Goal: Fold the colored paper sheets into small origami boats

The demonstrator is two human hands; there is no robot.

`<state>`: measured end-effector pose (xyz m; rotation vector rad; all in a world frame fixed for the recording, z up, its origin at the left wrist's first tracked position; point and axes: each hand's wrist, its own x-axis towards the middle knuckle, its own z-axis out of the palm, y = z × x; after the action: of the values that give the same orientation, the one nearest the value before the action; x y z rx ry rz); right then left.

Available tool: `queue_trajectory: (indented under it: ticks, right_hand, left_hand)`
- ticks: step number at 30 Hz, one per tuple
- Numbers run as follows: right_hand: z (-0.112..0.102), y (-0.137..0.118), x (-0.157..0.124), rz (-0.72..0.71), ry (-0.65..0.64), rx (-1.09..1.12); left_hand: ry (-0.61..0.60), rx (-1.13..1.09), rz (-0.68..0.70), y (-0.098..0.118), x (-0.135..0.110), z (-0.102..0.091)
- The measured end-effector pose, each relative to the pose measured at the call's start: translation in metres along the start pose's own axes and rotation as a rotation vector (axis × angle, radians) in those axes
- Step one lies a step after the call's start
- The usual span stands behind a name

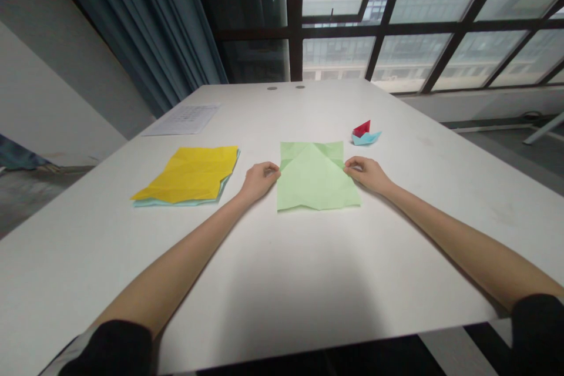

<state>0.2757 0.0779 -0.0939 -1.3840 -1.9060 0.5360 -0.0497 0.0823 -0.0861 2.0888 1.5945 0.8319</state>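
A light green sheet of paper [315,182] with crease lines lies on the white table in front of me. Its creases run down from the middle of the far edge toward both sides. My left hand [261,178] pinches the paper's left edge between thumb and fingers. On the opposite side, my right hand [366,173] has its fingers closed on the right edge. The near edge of the sheet is slightly wavy and lifts a little from the table.
Left of my hand is a stack of yellow paper [189,173] with light blue sheets beneath. A small red and blue folded paper boat [365,136] stands beyond my right hand. A printed sheet [183,120] lies at the far left of the white table [282,282].
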Motion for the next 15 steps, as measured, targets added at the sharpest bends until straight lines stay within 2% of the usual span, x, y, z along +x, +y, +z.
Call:
queue_trajectory:
  ticks: [4,7,15]
  right_hand:
    - [0.002,0.005,0.000,0.016,0.030,0.093]
    - [0.002,0.009,0.001,0.005,-0.011,0.162]
    - [0.000,0.012,0.002,-0.036,-0.044,0.115]
  left_hand:
    - [0.064,-0.170,-0.018,-0.008,0.003,0.006]
    - [0.040,-0.223,0.006,-0.013,0.005,0.008]
    - [-0.025,-0.142,0.051,-0.018,0.004,0.009]
